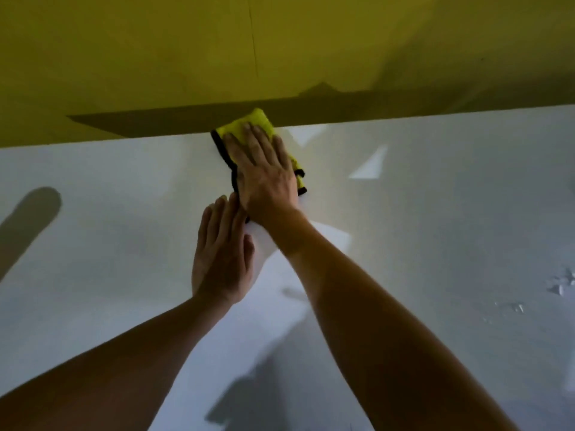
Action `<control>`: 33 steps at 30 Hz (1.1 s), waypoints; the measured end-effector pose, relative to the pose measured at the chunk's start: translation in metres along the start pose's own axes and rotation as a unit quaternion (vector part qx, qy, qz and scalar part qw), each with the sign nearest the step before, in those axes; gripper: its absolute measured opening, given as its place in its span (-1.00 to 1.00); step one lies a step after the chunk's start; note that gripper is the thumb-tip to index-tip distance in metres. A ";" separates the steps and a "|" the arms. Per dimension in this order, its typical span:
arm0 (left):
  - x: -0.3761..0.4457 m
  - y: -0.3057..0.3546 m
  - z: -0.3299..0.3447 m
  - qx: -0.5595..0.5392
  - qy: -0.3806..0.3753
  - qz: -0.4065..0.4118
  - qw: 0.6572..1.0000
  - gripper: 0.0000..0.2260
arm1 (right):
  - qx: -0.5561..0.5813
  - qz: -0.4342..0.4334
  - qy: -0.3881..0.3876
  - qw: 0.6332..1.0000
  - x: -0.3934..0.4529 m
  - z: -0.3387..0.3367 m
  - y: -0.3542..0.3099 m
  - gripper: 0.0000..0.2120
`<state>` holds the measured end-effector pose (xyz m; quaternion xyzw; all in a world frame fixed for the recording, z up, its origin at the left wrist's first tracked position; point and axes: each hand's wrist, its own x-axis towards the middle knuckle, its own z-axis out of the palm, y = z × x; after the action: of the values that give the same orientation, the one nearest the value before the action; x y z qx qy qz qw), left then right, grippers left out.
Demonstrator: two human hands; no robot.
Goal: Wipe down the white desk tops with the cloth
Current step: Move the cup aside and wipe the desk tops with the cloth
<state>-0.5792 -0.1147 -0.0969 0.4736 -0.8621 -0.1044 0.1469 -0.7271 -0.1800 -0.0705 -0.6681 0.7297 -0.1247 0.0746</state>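
A yellow cloth (249, 121) with a black hem lies on the white desk top (435, 213), at its far edge against the yellow wall. My right hand (264, 172) presses flat on the cloth with straight fingers and covers most of it. My left hand (222, 253) rests flat on the desk just behind it, with its fingertips close to the right wrist. The left hand holds nothing.
A yellow wall panel (186, 57) rises directly behind the desk's far edge. A few wet drops or marks (560, 286) glint on the desk at the right. Shadows fall across the surface at the left and near the bottom.
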 end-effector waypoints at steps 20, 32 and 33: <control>-0.004 0.002 -0.001 0.004 0.016 0.037 0.999 -0.50 | 0.012 0.118 -0.015 0.993 -0.122 -0.018 0.009 -0.31; -0.033 0.032 0.005 0.012 0.021 0.053 0.998 -0.48 | -0.003 0.303 0.081 0.949 -0.213 -0.049 0.143 -0.45; -0.040 0.043 0.007 0.000 0.015 0.063 0.998 -0.48 | -0.004 0.295 0.085 0.952 -0.218 -0.044 0.122 -0.42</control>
<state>-0.5948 -0.0576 -0.0960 0.4196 -0.8881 -0.0882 0.1659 -0.8350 0.0499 -0.0752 -0.4103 0.8983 -0.1511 0.0432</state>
